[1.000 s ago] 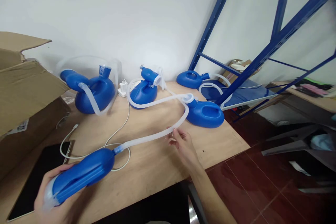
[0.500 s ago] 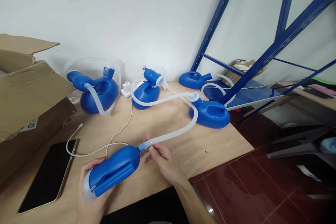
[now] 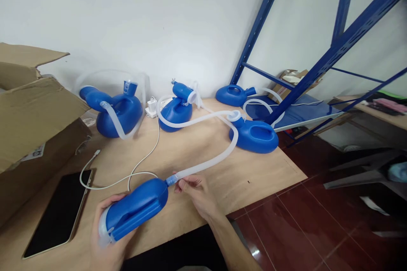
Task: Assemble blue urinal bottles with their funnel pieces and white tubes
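Note:
My left hand [image 3: 110, 237] is wrapped around a blue plastic urinal funnel [image 3: 136, 205] with a translucent cap [image 3: 103, 230] over its wide end. A corrugated translucent hose [image 3: 210, 162] is joined to the funnel's narrow end by a clear connector [image 3: 172, 179]. My right hand [image 3: 195, 192] is closed, thumb and fingers pinching the hose end beside that connector. From there the hose curves back to the right, near the open neck of a blue urinal bottle [image 3: 254, 136] lying on the table.
More blue urinal bottles with hoses stand along the wall: one at left [image 3: 119, 114], one in the middle [image 3: 176, 114], one at right [image 3: 232, 95]. A black tablet [image 3: 57, 214], white cable [image 3: 143, 161] and cardboard box [image 3: 38, 114] occupy the table's left. A blue metal shelf frame [image 3: 305, 78] rises at right.
My right hand's fingers have drawn closer together at the hose end, nearer the connector. The left hand and the funnel are almost where they were.

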Motion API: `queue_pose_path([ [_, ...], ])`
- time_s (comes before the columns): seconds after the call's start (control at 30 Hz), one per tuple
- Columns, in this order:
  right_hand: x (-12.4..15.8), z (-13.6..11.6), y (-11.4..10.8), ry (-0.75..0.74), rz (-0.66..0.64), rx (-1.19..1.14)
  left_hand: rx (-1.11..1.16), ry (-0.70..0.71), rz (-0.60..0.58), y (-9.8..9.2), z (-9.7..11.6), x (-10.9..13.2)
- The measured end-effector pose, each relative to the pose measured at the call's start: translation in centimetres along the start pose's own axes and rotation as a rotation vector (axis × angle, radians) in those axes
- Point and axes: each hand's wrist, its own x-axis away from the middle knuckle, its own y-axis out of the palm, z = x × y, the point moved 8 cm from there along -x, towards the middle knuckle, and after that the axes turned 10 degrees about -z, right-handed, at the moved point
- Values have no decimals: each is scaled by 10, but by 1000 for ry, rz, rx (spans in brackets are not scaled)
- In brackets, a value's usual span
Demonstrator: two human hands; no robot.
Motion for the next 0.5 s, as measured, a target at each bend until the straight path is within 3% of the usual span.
queue_pose_path([
  [0.3, 3, 16, 9, -13, 80, -125, -14, 86, 110, 10, 20, 18],
  [0.5, 6, 26, 11, -3, 135, -243, -24, 175, 110, 14, 36, 25],
])
